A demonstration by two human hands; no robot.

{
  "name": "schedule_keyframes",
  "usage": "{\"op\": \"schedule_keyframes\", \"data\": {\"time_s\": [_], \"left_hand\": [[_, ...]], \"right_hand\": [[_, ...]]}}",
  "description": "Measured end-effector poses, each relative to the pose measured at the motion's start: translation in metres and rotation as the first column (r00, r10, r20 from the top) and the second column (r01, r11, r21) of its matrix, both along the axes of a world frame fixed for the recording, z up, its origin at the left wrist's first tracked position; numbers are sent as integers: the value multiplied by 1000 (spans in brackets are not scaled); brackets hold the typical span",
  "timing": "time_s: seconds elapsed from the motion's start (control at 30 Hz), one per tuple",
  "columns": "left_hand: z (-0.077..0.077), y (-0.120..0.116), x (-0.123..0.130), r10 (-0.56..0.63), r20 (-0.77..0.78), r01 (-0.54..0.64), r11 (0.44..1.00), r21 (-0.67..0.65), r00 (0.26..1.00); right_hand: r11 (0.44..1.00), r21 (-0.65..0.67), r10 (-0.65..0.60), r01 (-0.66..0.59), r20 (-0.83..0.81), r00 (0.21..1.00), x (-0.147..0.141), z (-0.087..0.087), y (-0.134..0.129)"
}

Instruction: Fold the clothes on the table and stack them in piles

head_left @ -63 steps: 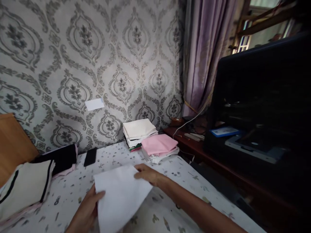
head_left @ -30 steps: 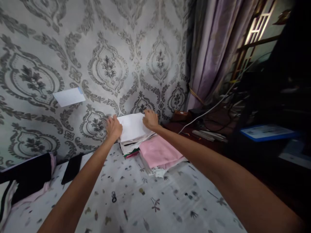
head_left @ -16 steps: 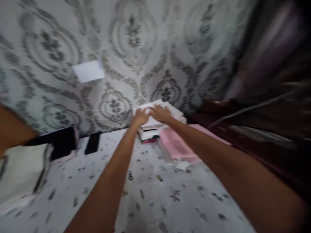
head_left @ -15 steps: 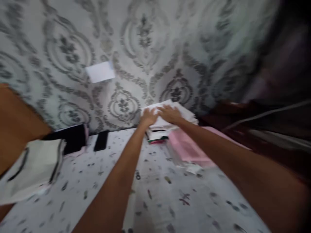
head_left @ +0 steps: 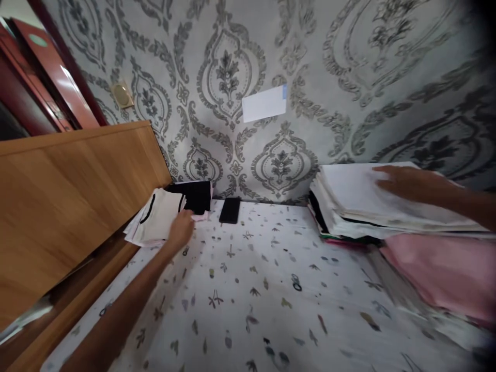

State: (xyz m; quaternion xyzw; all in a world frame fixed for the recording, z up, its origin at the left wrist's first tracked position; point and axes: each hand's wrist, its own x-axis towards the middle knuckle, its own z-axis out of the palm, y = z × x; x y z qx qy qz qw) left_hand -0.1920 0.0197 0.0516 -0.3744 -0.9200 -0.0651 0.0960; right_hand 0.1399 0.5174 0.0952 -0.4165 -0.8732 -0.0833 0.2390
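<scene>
At the left, my left hand (head_left: 181, 228) is at the right edge of a folded cream cloth (head_left: 160, 217) with black trim. Its fingers are bunched and mostly hidden, so a grip does not show. Just behind lies a folded black cloth (head_left: 197, 196) with pink beneath. On the right, my right hand (head_left: 411, 183) lies over a stack of folded white cloths (head_left: 349, 191), fingers stretched out and slightly blurred. Dark, green and red edges show low in that stack. Beside it, nearer me, is a folded pink cloth (head_left: 442, 274).
A black phone (head_left: 230, 211) lies near the wall on the patterned white sheet (head_left: 248, 289). A wooden board (head_left: 85, 191) rises along the left side. A white paper (head_left: 264, 104) is on the patterned wall (head_left: 228, 150), with a switch (head_left: 122, 96) farther left.
The view has swung left. My left hand has left the white stack and moved over to the cream cloth. My right hand is still on the white stack.
</scene>
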Motion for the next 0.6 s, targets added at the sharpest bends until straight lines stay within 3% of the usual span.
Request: {"op": "schedule_keyframes", "data": {"time_s": [0.07,0.17,0.23,0.33,0.47,0.53,0.6], "left_hand": [[12,-38,-33,172,-17,-172,984,-42,985],[18,-67,-60,258,-8,-256,958,-127,966],[18,-73,-65,248,-16,-247,956,-159,969],[29,-72,-59,221,-38,-224,958,-179,975],[58,-68,-21,126,-80,-139,975,-173,989],[64,-66,22,-11,-94,-6,984,-180,996],[58,-68,79,-233,-60,215,953,-215,971]], "right_hand": [[997,-66,-31,36,74,997,2,20,-22],[998,-27,64,-64,0,998,4,37,-79],[977,-12,210,-212,-83,974,5,34,-129],[912,-90,372,-401,-233,898,9,10,-209],[734,-286,509,-616,-369,777,13,-25,-311],[614,-408,498,-676,-464,733,10,-35,-353],[469,-514,423,-718,-583,694,2,-41,-386]]}}
